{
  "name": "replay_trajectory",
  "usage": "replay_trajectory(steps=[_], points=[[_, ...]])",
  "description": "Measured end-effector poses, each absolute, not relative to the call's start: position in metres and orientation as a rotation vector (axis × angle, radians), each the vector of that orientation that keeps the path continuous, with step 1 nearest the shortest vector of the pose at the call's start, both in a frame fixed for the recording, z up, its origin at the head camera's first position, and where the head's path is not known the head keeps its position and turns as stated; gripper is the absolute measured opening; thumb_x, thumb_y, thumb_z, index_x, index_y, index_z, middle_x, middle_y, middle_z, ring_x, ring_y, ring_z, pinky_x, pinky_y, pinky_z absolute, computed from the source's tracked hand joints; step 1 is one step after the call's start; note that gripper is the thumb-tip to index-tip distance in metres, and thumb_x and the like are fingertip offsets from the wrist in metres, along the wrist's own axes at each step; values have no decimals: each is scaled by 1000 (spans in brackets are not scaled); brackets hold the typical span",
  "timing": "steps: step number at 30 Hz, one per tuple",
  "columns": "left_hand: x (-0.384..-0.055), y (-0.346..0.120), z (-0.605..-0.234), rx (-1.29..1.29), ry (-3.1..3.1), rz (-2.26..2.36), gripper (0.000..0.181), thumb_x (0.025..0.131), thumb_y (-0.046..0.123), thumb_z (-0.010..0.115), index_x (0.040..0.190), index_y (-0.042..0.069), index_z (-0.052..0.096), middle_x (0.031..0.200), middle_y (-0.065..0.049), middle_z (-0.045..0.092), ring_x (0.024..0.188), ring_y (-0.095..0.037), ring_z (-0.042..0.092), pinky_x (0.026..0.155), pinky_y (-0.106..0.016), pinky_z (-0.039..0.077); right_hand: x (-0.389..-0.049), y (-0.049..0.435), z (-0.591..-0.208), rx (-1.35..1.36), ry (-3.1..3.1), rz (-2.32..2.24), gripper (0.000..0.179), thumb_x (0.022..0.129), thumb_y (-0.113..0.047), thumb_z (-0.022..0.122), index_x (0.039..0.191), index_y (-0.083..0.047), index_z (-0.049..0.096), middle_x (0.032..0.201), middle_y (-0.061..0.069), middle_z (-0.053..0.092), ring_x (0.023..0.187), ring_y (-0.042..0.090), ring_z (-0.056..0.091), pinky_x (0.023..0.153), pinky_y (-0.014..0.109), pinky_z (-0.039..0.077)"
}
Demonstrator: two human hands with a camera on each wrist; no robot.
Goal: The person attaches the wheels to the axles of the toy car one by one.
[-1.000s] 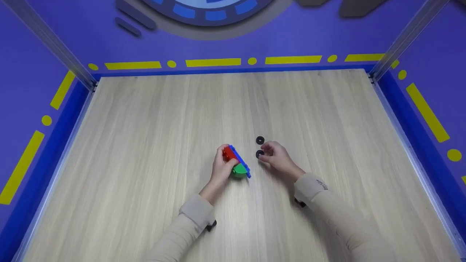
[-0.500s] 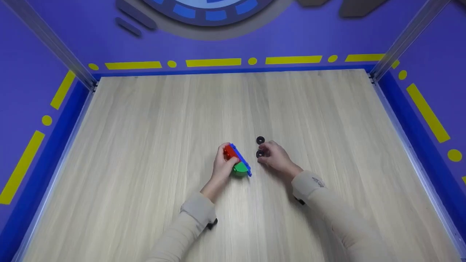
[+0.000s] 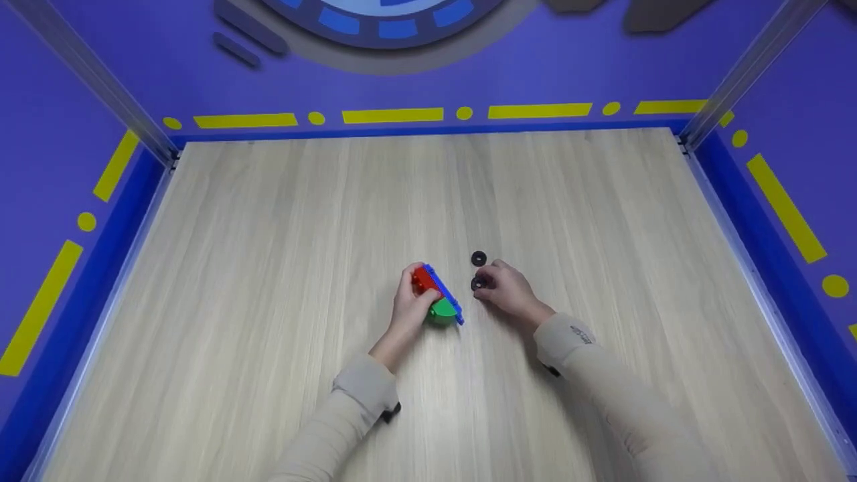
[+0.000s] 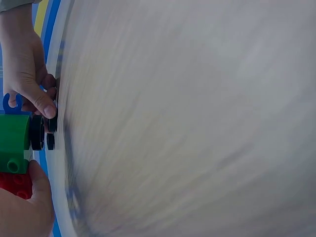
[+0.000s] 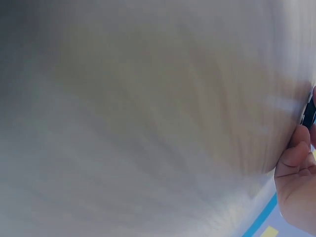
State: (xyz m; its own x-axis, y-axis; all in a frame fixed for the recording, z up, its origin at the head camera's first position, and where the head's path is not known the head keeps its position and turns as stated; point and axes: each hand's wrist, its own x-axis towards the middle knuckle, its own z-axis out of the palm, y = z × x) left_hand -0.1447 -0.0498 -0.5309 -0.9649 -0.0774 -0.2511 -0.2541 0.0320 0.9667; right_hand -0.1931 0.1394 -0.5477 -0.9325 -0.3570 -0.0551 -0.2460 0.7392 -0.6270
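My left hand (image 3: 407,309) grips a toy vehicle built of a red brick (image 3: 426,278) and a rounded green brick (image 3: 442,310) on a long blue base (image 3: 445,291). The vehicle is tipped on its side, slightly left of the right hand. A black wheel (image 4: 37,132) shows at its base in the left wrist view, below a blue hook (image 4: 12,104). My right hand (image 3: 513,290) pinches a small black toy wheel (image 3: 478,283) between thumb and fingers at the tabletop. Farther back, a second loose black wheel (image 3: 479,258) lies flat on the table.
A pale wood-grain table (image 3: 301,221) stretches around both hands. Blue-purple panels (image 3: 402,87) with yellow markings stand along its back and both sides, joined by metal corner posts (image 3: 743,73).
My left hand has shifted the vehicle very slightly right and away. The fingers of my right hand have drawn closer round the near wheel, which stays in place. The far wheel has not moved.
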Motion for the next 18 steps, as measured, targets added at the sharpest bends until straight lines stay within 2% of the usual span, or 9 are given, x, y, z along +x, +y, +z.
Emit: replay_trajectory(steps=[8,18], points=[[-144,-49,-532,-345,2138,2106,60,76,0,49,132,8,30,127,-13,41,106,-25,42,92,-35,37,-193,140,-549,-465,2750,-977,19,72,-14,69,89,-8,64,83,5,52,77,18,49,71,32,40],[-144,-50,-528,-354,2133,2082,61,76,0,50,133,9,29,128,-12,41,107,-24,42,93,-35,36,-190,144,-542,-495,2689,-1044,25,71,-9,68,95,-1,65,84,9,52,79,19,47,73,31,39]])
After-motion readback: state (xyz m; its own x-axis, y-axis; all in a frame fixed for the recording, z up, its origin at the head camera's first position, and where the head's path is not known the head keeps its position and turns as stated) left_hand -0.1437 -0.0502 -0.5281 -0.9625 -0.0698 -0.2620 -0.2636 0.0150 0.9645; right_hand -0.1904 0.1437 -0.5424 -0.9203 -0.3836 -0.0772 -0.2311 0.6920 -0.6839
